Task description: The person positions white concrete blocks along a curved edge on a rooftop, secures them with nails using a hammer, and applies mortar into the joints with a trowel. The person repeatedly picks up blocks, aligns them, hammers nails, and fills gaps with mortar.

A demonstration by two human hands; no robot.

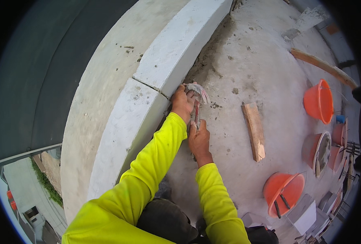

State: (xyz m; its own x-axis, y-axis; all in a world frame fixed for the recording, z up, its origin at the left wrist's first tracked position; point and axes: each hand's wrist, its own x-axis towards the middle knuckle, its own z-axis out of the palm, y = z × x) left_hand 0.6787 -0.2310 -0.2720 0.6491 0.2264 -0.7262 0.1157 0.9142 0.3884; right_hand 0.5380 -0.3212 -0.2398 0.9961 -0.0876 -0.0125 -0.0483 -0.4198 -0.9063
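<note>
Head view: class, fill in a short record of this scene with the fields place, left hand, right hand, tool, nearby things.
place: rough concrete floor beside a low white parapet wall
left hand: left hand by the trowel blade, at the foot of the wall
right hand: right hand grips the handle
tool: trowel with red handle, blade coated in grey mortar
nearby things: wooden block; orange buckets; long plank

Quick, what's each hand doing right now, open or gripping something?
Left hand: closed on the blade end of a trowel, against the white concrete curb.
Right hand: closed around the trowel's red handle.
</note>
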